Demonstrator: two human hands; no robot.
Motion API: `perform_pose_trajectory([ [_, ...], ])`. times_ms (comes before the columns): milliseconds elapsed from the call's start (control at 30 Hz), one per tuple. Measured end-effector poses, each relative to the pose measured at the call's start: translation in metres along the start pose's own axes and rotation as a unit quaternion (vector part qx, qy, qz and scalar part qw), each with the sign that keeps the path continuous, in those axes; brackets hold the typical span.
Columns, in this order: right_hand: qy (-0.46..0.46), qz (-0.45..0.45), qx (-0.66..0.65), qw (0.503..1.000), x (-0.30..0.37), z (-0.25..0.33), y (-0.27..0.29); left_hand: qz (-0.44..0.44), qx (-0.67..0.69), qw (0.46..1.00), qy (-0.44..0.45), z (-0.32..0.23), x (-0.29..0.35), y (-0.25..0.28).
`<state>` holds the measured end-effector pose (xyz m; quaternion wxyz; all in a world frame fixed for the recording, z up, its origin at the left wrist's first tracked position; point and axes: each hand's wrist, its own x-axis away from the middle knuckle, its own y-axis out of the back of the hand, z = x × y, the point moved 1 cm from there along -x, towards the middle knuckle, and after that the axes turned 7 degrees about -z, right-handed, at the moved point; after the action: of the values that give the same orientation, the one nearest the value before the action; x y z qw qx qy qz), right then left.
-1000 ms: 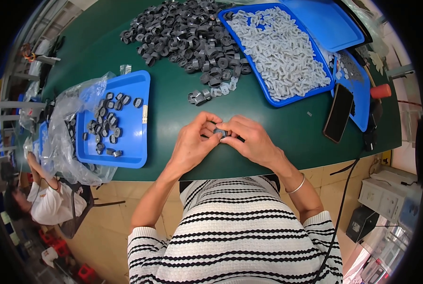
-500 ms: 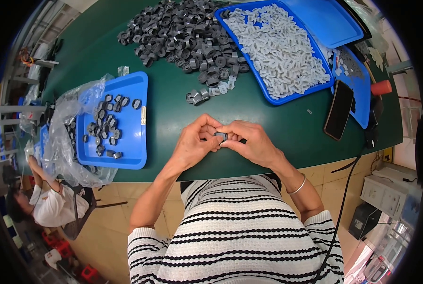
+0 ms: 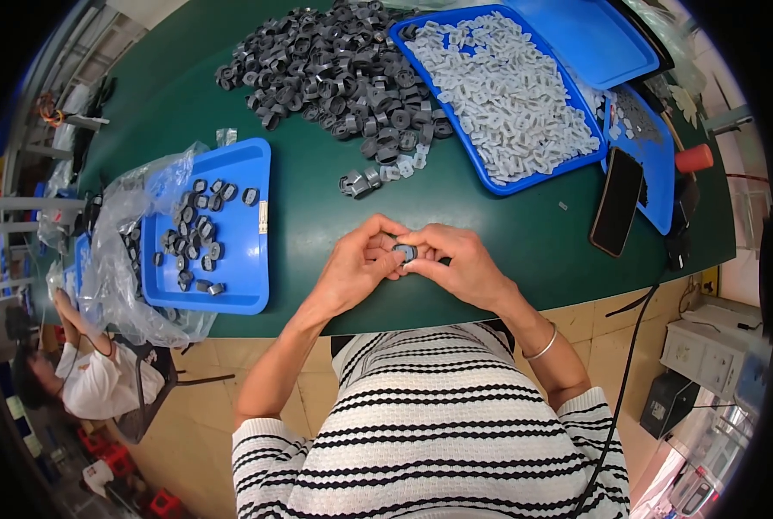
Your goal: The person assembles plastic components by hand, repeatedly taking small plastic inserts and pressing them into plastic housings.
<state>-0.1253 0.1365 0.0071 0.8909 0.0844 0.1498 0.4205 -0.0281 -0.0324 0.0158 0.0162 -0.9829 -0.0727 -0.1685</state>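
Note:
Just above the table's near edge, my left hand [image 3: 360,263] and my right hand [image 3: 454,259] meet with bent fingers around one small dark grey plastic housing [image 3: 405,252]. A lighter grey face shows on it, and fingers cover much of the rest. Beyond my hands lie a few loose dark grey ring-shaped parts [image 3: 359,182] and several whitish translucent plastic pieces [image 3: 405,168]. A large pile of dark grey ring-shaped parts [image 3: 335,73] spreads behind them. To the right, a blue tray [image 3: 509,188] is heaped with whitish plastic pieces [image 3: 520,95].
At left, a blue tray [image 3: 248,297] holds several dark assembled parts [image 3: 198,227], with a clear plastic bag [image 3: 114,233] along its side. A phone [image 3: 618,201], another blue tray [image 3: 661,195] and a red cylinder [image 3: 694,158] are at right. Another person [image 3: 101,372] sits at far left.
The housing has turned slightly between my fingers, so more of its lighter grey face shows. Both hands stay in nearly the same place.

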Motion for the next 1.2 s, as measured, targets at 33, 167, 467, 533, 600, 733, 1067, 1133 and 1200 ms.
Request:
perform_pose_trajectory([
  [33, -0.071, 0.002, -0.057, 0.996, -0.001, -0.001, 0.001, -0.017, 0.054, 0.998, -0.003, -0.006, 0.001, -0.003],
  [167, -0.069, -0.008, -0.114, 0.991, -0.002, 0.001, 0.004, -0.08, 0.143, 0.984, -0.077, -0.003, 0.015, -0.012],
  [467, -0.158, 0.033, -0.183, 0.97, -0.008, 0.005, 0.003, -0.161, -0.18, 0.932, -0.269, 0.0, 0.026, -0.021],
  [533, -0.188, 0.066, -0.217, 0.956, -0.009, 0.004, 0.002, -0.161, -0.224, 0.914, -0.298, 0.003, 0.028, -0.021],
  [600, -0.198, 0.076, -0.206, 0.955, -0.008, 0.003, 0.002, -0.149, -0.28, 0.891, -0.324, 0.004, 0.029, -0.022],
  [733, -0.159, 0.084, -0.1, 0.979, -0.011, 0.011, 0.0, -0.176, -0.324, 0.853, -0.369, 0.009, 0.03, -0.023],
  [1067, -0.235, 0.192, -0.267, 0.915, -0.021, -0.004, 0.012, -0.185, -0.234, 0.896, -0.327, 0.009, 0.026, -0.022],
  [1133, -0.304, 0.207, -0.321, 0.873, -0.021, -0.003, 0.01, -0.183, -0.227, 0.897, -0.332, 0.006, 0.025, -0.02],
  [1200, -0.312, 0.207, -0.35, 0.858, -0.02, -0.003, 0.009, -0.181, -0.203, 0.917, -0.292, 0.004, 0.023, -0.017],
])
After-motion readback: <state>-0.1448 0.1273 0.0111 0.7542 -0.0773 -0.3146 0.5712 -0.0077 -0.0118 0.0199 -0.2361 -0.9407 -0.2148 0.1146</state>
